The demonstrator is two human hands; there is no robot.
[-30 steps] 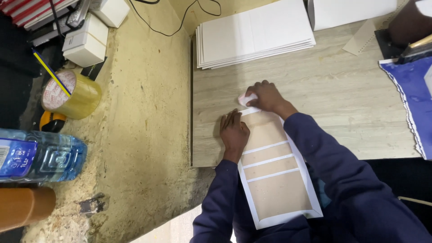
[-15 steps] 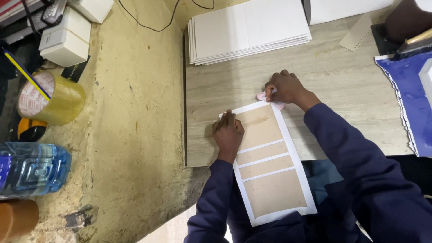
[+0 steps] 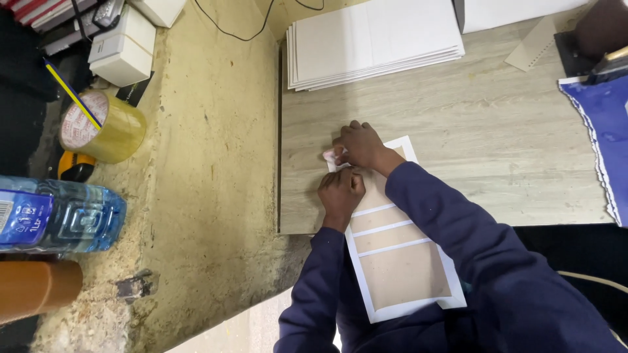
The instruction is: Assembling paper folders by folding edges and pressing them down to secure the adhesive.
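Pressing down near the left edge of the pale wood-grain table board (image 3: 458, 131), both hands meet at the far left corner of a long white-bordered card with tan rectangular panels (image 3: 402, 261), which lies with its far end on the board and its near end hanging past the board's near edge over the person's lap. The left hand (image 3: 341, 193), in a dark blue sleeve, is curled with its knuckles up and rests on the card's left edge. The right hand (image 3: 358, 145) touches it from the far side, its fingers bent around a small pinkish-white scrap (image 3: 332, 155) at the card's corner; how tightly it grips cannot be told. A stack of plain white sheets (image 3: 373, 40) lies at the far edge of the board, well apart from the hands, and a blue cloth with a scalloped white edge (image 3: 605, 144) covers the right edge. To the left of the board runs a rough, stained yellowish concrete ledge (image 3: 209, 163). On that ledge's left side stand a roll of clear brownish packing tape (image 3: 104, 127) with a yellow pencil (image 3: 70, 93) through it, a blue-labelled clear plastic water bottle (image 3: 55, 214) lying on its side, and white plastic boxes (image 3: 124, 46) near the far corner, with a black cable (image 3: 229, 29) beside them.
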